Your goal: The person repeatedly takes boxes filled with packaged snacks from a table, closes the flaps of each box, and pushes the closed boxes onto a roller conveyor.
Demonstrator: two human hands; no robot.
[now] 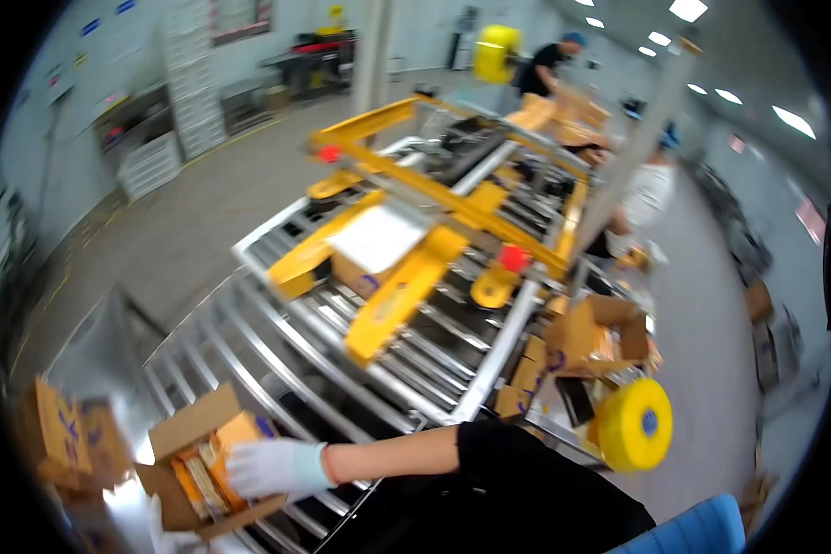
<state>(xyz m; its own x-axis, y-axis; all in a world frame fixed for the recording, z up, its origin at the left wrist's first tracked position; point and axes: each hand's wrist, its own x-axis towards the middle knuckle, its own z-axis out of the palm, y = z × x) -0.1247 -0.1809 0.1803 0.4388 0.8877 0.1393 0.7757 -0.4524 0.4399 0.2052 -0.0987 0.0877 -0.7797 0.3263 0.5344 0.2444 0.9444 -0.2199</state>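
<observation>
An open cardboard box [170, 484] sits low at the left over the roller conveyor, with several orange-and-clear packets [201, 482] inside. My right hand [275, 468], in a white glove, reaches across from the right. Its fingers stretch over the box's near side and lie against the packets, slightly blurred. At the bottom edge, my left hand [168, 534], also gloved in white, grips the outer near-left corner of that box; part of it is cut off by the dark rim of the view.
Metal rollers [249, 346] lead to a yellow-framed machine [406, 277] with a carton [360, 272] inside. A yellow tape roll [632, 425] and another open box [596, 337] stand right. Cartons [65, 434] are at far left. Co-workers [549, 69] stand behind; a blue chair back [697, 531] is nearby.
</observation>
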